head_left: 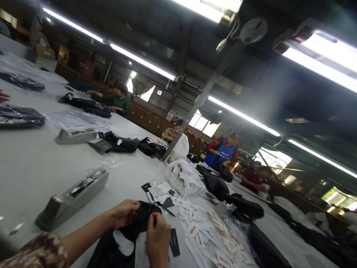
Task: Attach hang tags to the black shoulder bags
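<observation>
While hands (158,238) pinch black fabric (142,219), labels (193,231) show blurred red print.

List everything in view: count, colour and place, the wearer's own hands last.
black fabric item: one, black, at the hands
hang tags: many, black and white, mostly beyond the hands
printed labels: many, white with reddish print, right of the right hand
tape dispensers: two, grey, left side of the table
white bag: one, white, beyond the tags
dark bundles: several, black or dark, along the table
table: one, whitish, foreground
post: one, grey, centre
co-workers: at least four, clothing varied, background
boxes: many, brown, background
tube lights: several, white, overhead
left hand: one, bare, fingers pinching the fabric's edge
right hand: one, bare, fingers pinched beside it
</observation>
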{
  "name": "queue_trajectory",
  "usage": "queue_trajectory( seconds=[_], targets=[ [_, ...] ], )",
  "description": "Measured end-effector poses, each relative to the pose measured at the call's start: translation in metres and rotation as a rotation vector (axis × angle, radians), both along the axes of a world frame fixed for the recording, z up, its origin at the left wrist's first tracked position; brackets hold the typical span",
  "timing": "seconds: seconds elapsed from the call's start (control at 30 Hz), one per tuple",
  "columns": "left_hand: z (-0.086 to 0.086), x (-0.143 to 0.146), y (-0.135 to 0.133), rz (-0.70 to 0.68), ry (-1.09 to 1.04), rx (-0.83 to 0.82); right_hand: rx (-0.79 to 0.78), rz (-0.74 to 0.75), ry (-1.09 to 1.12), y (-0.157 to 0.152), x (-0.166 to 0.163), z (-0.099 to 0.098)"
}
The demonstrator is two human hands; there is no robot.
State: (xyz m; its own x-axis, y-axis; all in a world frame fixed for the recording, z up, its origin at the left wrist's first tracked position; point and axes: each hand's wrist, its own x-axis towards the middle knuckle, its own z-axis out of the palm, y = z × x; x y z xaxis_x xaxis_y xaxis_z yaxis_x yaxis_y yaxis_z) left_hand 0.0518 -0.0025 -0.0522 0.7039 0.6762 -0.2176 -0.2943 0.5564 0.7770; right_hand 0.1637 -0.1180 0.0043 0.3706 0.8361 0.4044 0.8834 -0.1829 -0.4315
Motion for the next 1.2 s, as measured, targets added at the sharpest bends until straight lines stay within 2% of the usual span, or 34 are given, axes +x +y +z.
queue_trajectory(
  seconds=[0.23,0.37,0.47,0.57,0.67,0.8,0.9,1.0,1.1,1.2],
  targets=[
    [0.003,-0.004,0.002,-0.050,-0.005,0.118,-0.125,0.033,-0.302,0.025,-0.003,0.009],
    [0.003,-0.002,0.007,-0.053,-0.026,0.218,-0.226,0.064,-0.351,0.042,-0.010,0.012],
    [-0.002,0.000,0.014,-0.016,-0.037,0.239,-0.177,0.084,-0.270,0.049,-0.013,0.010],
    [-0.010,0.002,0.021,0.013,-0.034,0.254,-0.099,0.092,-0.093,0.052,-0.015,0.006],
    [-0.018,0.006,0.024,0.037,-0.006,0.262,-0.097,0.034,0.034,0.053,-0.018,0.002],
    [-0.020,0.009,0.022,0.056,0.021,0.289,-0.075,-0.052,0.096,0.055,-0.025,-0.005],
    [-0.016,0.004,0.019,0.055,0.015,0.324,0.011,0.066,0.182,0.055,-0.024,-0.011],
    [-0.011,-0.002,0.017,0.069,0.031,0.421,0.052,0.174,0.296,0.053,-0.019,-0.018],
    [-0.005,-0.005,0.012,0.120,0.111,0.590,0.043,0.146,0.330,0.053,-0.017,-0.024],
    [0.001,-0.009,0.005,0.234,0.218,0.738,0.025,0.084,0.318,0.055,-0.018,-0.029]
  ],
)
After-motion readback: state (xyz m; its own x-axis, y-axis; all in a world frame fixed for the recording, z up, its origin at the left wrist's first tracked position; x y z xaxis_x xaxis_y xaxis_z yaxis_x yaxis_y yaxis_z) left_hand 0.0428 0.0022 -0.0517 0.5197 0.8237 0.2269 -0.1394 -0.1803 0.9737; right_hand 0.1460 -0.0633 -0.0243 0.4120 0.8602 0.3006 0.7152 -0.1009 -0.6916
